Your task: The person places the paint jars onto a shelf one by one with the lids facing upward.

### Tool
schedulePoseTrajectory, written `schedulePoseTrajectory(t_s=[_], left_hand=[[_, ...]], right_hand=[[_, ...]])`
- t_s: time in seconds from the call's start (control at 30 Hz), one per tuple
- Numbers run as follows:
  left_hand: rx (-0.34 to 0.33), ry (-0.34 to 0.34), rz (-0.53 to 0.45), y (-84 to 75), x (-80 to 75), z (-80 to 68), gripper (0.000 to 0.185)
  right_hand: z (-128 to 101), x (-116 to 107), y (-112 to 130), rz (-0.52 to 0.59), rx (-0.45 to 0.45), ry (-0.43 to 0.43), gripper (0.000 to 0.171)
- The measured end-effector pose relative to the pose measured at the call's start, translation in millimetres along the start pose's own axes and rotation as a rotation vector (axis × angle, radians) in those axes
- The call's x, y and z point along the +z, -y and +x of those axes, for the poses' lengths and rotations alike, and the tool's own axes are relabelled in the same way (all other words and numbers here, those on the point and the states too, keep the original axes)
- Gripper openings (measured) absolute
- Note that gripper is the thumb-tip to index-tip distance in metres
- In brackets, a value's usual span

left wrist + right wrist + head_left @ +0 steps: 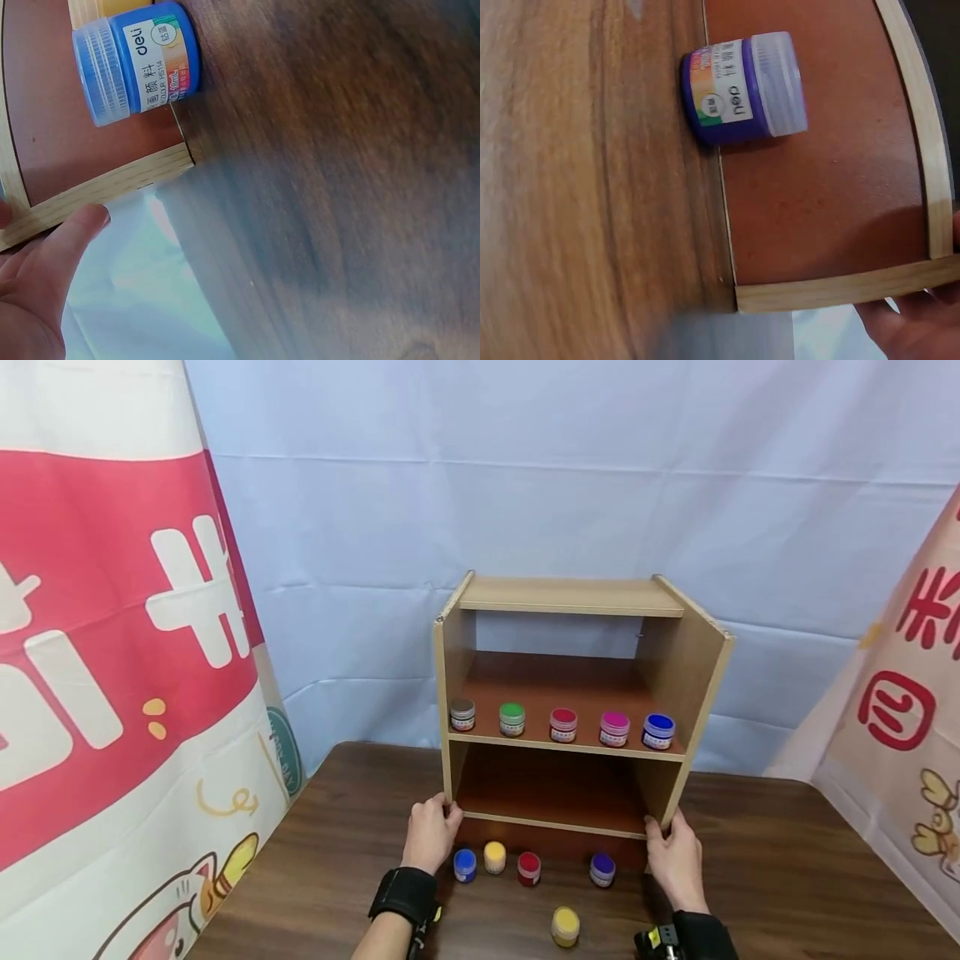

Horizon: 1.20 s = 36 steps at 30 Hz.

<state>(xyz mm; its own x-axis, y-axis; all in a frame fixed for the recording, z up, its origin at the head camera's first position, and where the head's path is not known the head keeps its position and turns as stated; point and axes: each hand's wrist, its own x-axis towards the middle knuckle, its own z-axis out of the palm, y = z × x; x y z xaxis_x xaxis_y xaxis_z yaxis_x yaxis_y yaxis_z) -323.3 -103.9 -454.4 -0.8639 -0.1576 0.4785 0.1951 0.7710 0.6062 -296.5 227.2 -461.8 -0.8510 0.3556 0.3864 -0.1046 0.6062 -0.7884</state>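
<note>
A small light-wood shelf unit [572,597] with brown boards stands upright on the table. My left hand [432,835] grips the lower part of its left side panel, and my right hand [677,862] holds the right one at a similar height. Before the unit's base are a blue paint jar [161,60], a yellow-orange jar [494,857], a red jar [528,869] and a purple jar [727,94]. Nearer to me is a yellow jar [566,927]. Some fingers are hidden behind the panels.
On the middle board stand a grey-brown-lidded jar [462,714], a green jar [512,719], a red-lidded jar [563,725], a magenta jar [614,729] and a dark-blue jar [657,732]. A pale blue curtain [360,527] hangs behind the dark wood table [780,852]; printed cloths flank it.
</note>
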Motion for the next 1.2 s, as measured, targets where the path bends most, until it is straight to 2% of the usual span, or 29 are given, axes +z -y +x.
schedulePoseTrajectory(t_s=[0.2, 0.37, 0.57, 0.7, 0.8, 0.9, 1.1, 1.2], left_hand=[[-0.009, 0.038, -0.001, 1.3, -1.8, 0.8, 0.018], [-0.044, 0.098, -0.065, 7.9, -10.2, -2.6, 0.01], [-0.1, 0.154, -0.186, 11.1, -22.5, -20.1, 0.029], [-0.087, 0.146, -0.185, 8.0, -22.8, -35.4, 0.033], [-0.035, 0.147, -0.155, 8.4, -23.2, -44.1, 0.033], [0.048, 0.201, -0.119, 11.6, -23.5, -50.1, 0.034], [0.261, 0.388, -0.024, 13.6, -22.6, -52.4, 0.042], [0.31, 0.484, -0.014, 11.5, -20.7, -49.8, 0.049]], right_hand=[[-1.4, 7.8, -3.8, 0.041, 0.02, -0.066, 0.025], [-7.0, 12.4, -4.3, 0.069, 0.029, -0.035, 0.03], [-7.5, 11.3, -1.8, 0.082, 0.033, -0.008, 0.032], [-2.0, 4.6, -3.1, 0.069, 0.036, -0.014, 0.031], [0.3, 2.5, -3.4, 0.066, 0.04, -0.002, 0.031], [0.4, 2.6, -3.8, 0.048, 0.048, 0.011, 0.03], [1.0, 2.7, -0.1, -0.021, 0.062, 0.026, 0.028], [3.1, 0.9, 2.8, -0.034, 0.066, 0.044, 0.03]])
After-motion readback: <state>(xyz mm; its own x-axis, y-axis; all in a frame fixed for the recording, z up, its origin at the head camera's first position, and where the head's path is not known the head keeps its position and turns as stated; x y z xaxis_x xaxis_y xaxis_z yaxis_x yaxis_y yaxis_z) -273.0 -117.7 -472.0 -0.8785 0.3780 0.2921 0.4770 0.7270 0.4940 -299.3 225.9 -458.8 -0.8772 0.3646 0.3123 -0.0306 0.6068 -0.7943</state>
